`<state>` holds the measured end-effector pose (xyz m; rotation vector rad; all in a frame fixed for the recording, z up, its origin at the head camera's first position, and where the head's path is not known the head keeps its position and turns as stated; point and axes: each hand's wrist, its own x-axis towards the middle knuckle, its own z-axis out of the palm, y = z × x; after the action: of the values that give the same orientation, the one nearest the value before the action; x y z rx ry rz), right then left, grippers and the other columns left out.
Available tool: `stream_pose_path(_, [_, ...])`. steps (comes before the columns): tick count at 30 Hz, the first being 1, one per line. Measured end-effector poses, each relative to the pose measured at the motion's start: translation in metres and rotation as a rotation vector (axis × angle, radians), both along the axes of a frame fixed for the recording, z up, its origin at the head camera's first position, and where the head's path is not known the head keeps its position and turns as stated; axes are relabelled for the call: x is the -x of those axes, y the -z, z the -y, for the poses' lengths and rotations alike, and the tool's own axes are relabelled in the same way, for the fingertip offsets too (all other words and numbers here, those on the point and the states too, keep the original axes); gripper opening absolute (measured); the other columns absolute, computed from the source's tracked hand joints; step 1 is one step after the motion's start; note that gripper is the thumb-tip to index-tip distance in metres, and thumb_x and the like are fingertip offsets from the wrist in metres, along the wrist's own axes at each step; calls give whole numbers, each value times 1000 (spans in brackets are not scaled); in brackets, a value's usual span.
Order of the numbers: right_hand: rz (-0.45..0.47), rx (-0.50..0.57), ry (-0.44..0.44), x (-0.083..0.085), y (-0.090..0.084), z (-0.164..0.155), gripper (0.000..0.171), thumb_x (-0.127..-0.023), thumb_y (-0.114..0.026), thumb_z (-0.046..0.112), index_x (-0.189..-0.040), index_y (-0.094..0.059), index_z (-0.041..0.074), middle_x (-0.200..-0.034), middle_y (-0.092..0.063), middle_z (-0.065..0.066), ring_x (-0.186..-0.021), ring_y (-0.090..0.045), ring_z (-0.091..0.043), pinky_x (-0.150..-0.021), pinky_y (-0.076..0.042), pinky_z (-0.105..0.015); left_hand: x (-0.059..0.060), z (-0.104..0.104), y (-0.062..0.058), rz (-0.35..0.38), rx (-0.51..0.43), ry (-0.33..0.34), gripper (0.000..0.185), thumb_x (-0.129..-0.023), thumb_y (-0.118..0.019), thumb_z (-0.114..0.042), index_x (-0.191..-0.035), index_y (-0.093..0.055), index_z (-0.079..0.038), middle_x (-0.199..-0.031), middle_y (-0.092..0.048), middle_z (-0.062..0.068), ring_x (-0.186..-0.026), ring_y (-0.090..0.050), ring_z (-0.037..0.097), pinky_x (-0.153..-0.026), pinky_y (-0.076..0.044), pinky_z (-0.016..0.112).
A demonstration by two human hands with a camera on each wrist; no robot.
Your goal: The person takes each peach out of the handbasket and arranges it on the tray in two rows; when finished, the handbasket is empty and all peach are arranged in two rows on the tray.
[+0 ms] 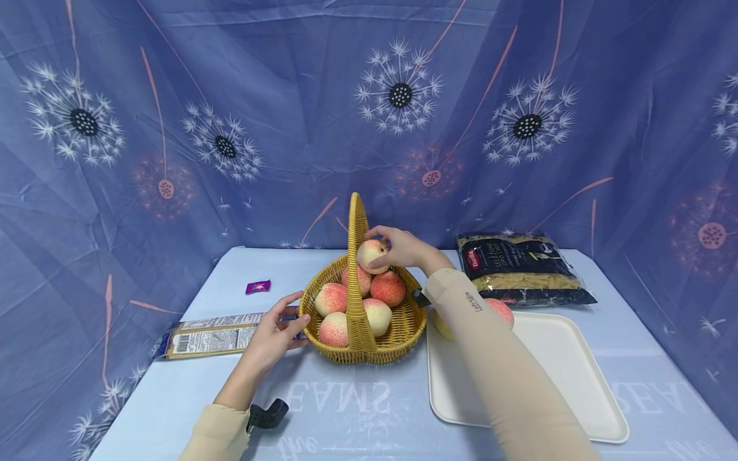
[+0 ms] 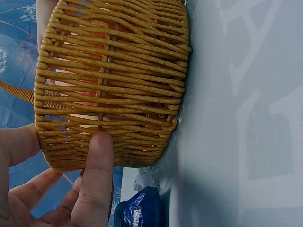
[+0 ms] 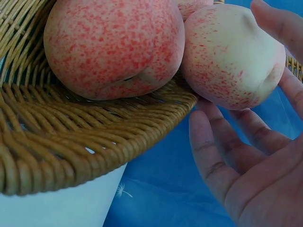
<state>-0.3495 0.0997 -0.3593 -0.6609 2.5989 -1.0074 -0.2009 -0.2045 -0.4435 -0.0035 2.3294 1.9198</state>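
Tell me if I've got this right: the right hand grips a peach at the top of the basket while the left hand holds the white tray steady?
Not quite. The left hand rests on the basket, not the tray; the left wrist view shows its fingers against the wicker. The right hand does grip a peach at the top.

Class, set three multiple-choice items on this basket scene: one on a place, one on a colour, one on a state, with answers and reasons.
1. Where is the white tray?
A. left of the basket
B. right of it
C. behind it

2. What colour is the small wrapper?
A. purple
B. green
C. orange

3. What does the right hand do?
A. lies flat on the table
B. grips the handle
C. holds a peach

Answers: B, the tray lies right of the basket; A, it shows purple; C, fingers curl round the peach while the left hand touches the basket's wall.
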Motion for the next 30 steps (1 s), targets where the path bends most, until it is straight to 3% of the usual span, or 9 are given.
stream_pose_path(17, [-26, -43, 31, -2, -1, 5, 63, -95, -85, 26, -150, -55, 22, -146, -60, -14, -128, -63, -34, -104, -61, -51, -1, 0, 0, 1, 13, -2, 60, -109, -63, -10, -164, -42, -16, -146, -50, 27, -115, -66, 28, -89, -71, 39])
stream_pose_path(30, [-55, -35, 6, -2, -1, -2, 57, -94, -86, 29, -144, -60, 25, -138, -63, -12, -120, -65, -31, -98, -62, -48, 0, 1, 0, 4, 11, 1, 60, -109, -63, -10, -165, -41, -16, -148, -49, 27, -113, -67, 25, -88, -72, 38])
